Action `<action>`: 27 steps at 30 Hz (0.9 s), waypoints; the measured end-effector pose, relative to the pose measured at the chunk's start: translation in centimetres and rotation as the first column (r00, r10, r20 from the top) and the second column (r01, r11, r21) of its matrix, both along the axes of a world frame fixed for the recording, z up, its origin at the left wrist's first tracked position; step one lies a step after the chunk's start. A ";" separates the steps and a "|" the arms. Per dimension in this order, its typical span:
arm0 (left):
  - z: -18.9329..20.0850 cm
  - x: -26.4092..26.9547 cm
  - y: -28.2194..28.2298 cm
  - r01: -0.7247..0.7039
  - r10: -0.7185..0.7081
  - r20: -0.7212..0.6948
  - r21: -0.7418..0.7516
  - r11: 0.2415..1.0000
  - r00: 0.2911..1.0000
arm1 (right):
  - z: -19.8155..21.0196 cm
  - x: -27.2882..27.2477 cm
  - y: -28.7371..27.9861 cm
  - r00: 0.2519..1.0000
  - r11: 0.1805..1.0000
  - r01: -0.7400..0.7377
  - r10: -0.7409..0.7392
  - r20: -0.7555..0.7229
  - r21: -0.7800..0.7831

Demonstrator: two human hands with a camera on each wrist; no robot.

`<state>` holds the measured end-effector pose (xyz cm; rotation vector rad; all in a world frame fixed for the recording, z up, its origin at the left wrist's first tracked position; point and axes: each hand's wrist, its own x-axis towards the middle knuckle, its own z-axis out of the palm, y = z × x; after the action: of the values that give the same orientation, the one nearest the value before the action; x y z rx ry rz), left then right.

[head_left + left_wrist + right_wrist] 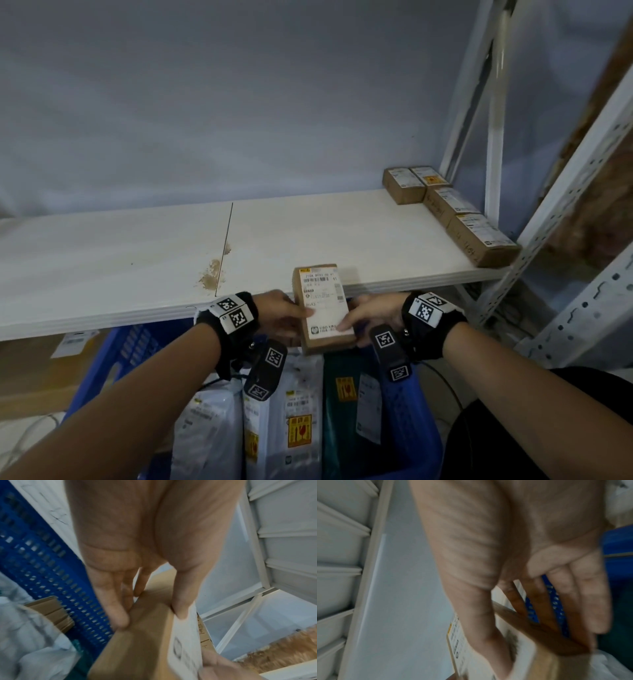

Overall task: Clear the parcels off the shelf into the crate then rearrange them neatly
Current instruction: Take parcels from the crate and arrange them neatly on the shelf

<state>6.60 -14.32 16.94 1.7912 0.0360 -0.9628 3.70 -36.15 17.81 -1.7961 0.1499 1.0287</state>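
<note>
A brown cardboard parcel with a white shipping label is held level between both hands, just in front of the white shelf edge and above the blue crate. My left hand grips its left side, thumb on the label and fingers underneath, as the left wrist view shows on the parcel. My right hand grips the right side the same way, seen on the parcel. Several small brown boxes sit in a row at the shelf's right end.
The crate holds upright white poly bags and a dark green parcel. A large cardboard box stands left of the crate under the shelf. Perforated metal uprights rise at the right.
</note>
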 end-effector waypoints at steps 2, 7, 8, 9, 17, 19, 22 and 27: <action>0.2 1.7 -1.3 -0.141 0.147 0.085 -0.073 0.987 0.985 | 0.7 0.9 -0.9 0.987 0.990 0.133 -0.136 0.081 0.036; 0.5 4.8 -5.7 -0.250 0.257 0.338 -0.067 0.966 0.905 | 0.8 4.2 -3.2 0.845 0.877 0.471 -0.480 0.236 0.098; 0.5 5.3 -6.6 -0.223 0.221 0.392 -0.041 0.974 0.893 | 0.6 4.8 -3.6 0.822 0.859 0.503 -0.510 0.253 0.097; 0.4 5.6 -7.6 -0.198 0.191 0.430 -0.028 0.980 0.882 | 0.4 5.5 -4.1 0.802 0.843 0.530 -0.535 0.267 0.096; -2.5 9.4 -13.1 -0.139 0.149 0.386 -0.055 0.989 0.910 | -2.2 8.9 -7.9 0.710 0.787 0.611 -0.500 0.496 -0.081; -3.5 10.2 -13.7 -0.156 0.166 0.360 -0.059 0.986 0.918 | -2.8 9.3 -8.6 0.708 0.794 0.593 -0.436 0.556 -0.133; -5.1 11.9 -14.3 -0.212 0.225 0.361 -0.074 0.974 0.905 | -3.5 10.2 -9.6 0.668 0.783 0.605 -0.399 0.628 -0.145; -5.1 15.2 -16.3 -0.228 0.274 0.289 -0.185 0.956 0.917 | -3.1 12.7 -11.8 0.635 0.766 0.635 -0.441 0.635 -0.103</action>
<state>21.76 -30.67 11.79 1.7318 -0.0040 -0.4789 16.39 -47.94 14.70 -2.0854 0.4767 -0.0218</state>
